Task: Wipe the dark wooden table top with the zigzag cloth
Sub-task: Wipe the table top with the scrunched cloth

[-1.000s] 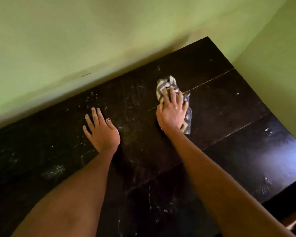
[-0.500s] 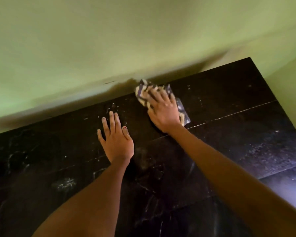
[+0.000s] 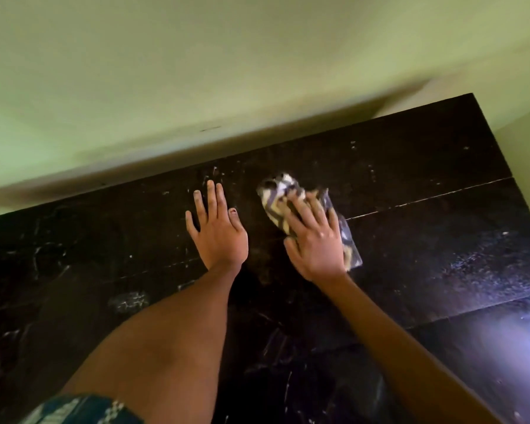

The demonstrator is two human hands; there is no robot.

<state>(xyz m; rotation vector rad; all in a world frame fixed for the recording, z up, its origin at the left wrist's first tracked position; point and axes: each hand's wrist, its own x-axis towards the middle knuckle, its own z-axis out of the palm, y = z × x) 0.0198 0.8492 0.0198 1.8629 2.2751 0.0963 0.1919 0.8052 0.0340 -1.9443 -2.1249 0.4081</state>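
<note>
Near the far edge of the tabletop [image 3: 410,240], the right hand [image 3: 314,240] presses flat fingers [image 3: 300,206] on the zigzag cloth [image 3: 276,194]. It looks soft, light and bunchy, so pressing its middle works best. The left hand [image 3: 218,234] lies flat beside it, holding nothing.

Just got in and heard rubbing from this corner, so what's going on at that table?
A person is wiping the dark wooden table top with a zigzag cloth. The right hand presses the bunched cloth flat against the wood near the wall side. The left hand rests open on the table beside it, apart from the cloth. Pale scuffs and smears show across much of the surface.
</note>
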